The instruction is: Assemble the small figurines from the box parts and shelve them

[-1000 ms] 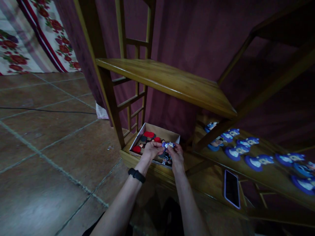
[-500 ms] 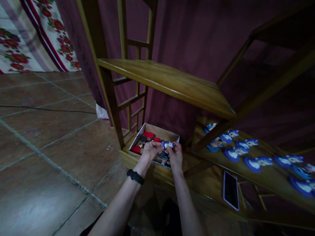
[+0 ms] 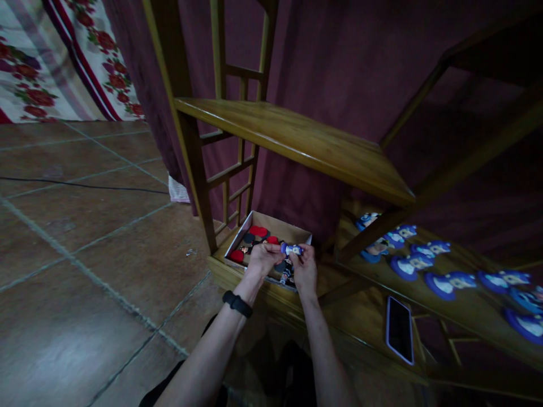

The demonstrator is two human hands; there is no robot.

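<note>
Between my two hands is a small blue-and-white figurine (image 3: 292,249), lying sideways over a shallow cardboard box (image 3: 292,230). My left hand (image 3: 263,261) pinches its purple-blue base end, and a black band sits on that wrist. At the other end, my right hand (image 3: 304,267) closes its fingers on the figurine. Inside the box lie red and dark round bases (image 3: 258,230) with small figures; a black-and-white figure (image 3: 286,275) shows just below my hands. My hands hide part of the box's contents.
The box stands on the low ledge of a wooden shelf unit, under a wooden shelf board (image 3: 292,141). To the right, several blue-based figurines (image 3: 409,265) stand on another shelf level. A phone (image 3: 399,329) lies near the ledge's front. A cable (image 3: 85,185) crosses the tiled floor.
The whole view has shifted slightly. Both hands keep holding the figurine over the box, with hardly any change in their grip.
</note>
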